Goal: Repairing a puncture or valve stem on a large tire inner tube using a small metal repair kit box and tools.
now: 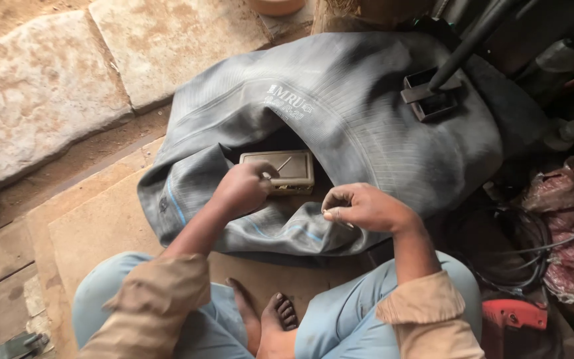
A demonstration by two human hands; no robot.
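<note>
Inner tube (360, 133), grey rubber, lies folded on board (101, 226) in front of seated person; far edge under metal stand foot (433, 96), stone slabs (41, 86) to the left w/ open floor. Small flat tin (286, 169) sits in tube's hollow. Left hand (240, 189) closed on thin tool (279, 166) over tin. Right hand (363, 207) pinches tube's near fold, fingers curled tight

Inner tube (367, 126): dark grey rubber, fine ribbing, thin blue line. Small tin box (280, 169): dull olive-tan. Trousers (340, 319): pale blue. Sleeves (161, 292): khaki tan. Paving stones (41, 86): sandy beige. Plastic bag (569, 219), right: red. Tool (513, 312), near right: red.
</note>
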